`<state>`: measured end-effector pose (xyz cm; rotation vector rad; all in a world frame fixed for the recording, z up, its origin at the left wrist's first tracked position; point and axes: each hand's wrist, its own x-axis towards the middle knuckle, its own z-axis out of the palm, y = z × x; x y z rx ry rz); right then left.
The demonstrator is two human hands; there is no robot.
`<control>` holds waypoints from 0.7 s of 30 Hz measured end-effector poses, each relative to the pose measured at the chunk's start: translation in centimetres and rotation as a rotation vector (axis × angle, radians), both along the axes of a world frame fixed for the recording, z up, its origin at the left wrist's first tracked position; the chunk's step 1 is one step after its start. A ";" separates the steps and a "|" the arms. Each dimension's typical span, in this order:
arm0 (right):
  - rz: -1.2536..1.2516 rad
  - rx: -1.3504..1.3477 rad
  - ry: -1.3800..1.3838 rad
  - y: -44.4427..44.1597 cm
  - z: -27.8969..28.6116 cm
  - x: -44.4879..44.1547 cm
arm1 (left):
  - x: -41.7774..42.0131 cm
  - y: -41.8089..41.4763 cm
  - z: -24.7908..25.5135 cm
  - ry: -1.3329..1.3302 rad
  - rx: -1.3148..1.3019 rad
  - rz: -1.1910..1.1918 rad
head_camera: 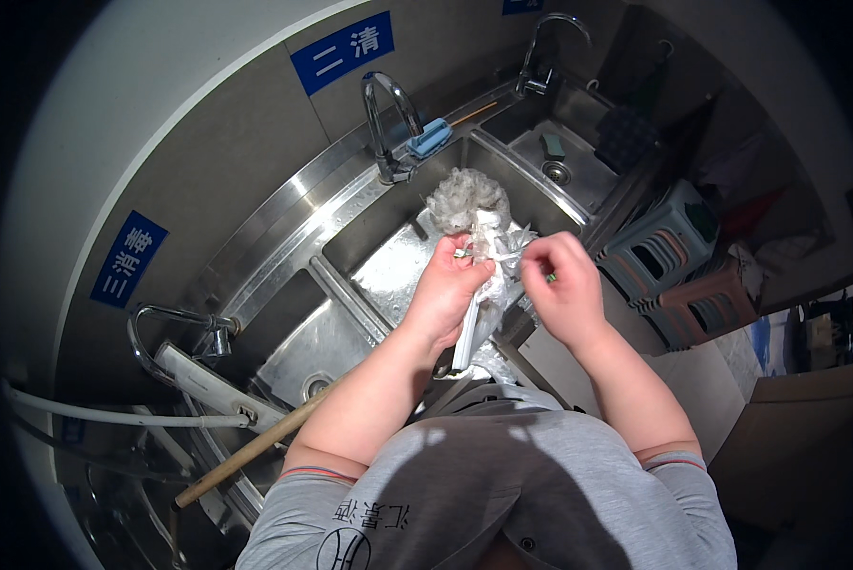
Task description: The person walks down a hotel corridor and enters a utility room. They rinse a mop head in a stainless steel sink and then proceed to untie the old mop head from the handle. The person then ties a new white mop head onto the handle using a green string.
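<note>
Above the middle sink basin [391,267], my left hand [451,285] grips the neck of a white-handled brush [467,335]. Its bushy grey-white head [469,198] points away from me, and the handle runs back towards my body. Crumpled clear plastic film [501,285] is bunched around the neck and hangs beside the handle. My right hand [565,281] is just to the right, fingers curled, pinching a thin twisted strip [508,255] that stretches from the neck. Small green bits show by both hands; what they belong to is unclear.
Chrome taps [380,128] stand behind the basins. A blue scrubber [430,137] lies on the back ledge, and a green sponge [552,147] in the right basin. Stacked plastic stools [661,246] stand at right. A wooden pole [255,449] and a white bar [209,381] slant at left.
</note>
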<state>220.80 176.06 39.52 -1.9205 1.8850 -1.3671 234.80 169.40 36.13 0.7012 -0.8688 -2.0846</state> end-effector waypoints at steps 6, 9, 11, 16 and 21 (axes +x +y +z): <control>-0.003 0.175 0.075 -0.3 0.3 0.7 | -0.6 0.5 -0.1 -0.078 -0.106 0.048; 0.010 0.152 0.161 -0.5 0.2 0.6 | -0.6 0.6 -0.2 -0.150 -0.183 0.061; 0.023 0.120 0.235 -0.6 -0.1 0.6 | -0.7 0.7 -0.2 -0.177 -0.190 0.054; 0.038 0.148 0.284 -1.4 -0.4 0.7 | -1.1 0.8 -0.7 -0.164 -0.318 0.147; 0.058 0.371 -0.247 -2.2 -0.7 -0.1 | -0.7 0.8 -0.6 0.030 -0.093 0.132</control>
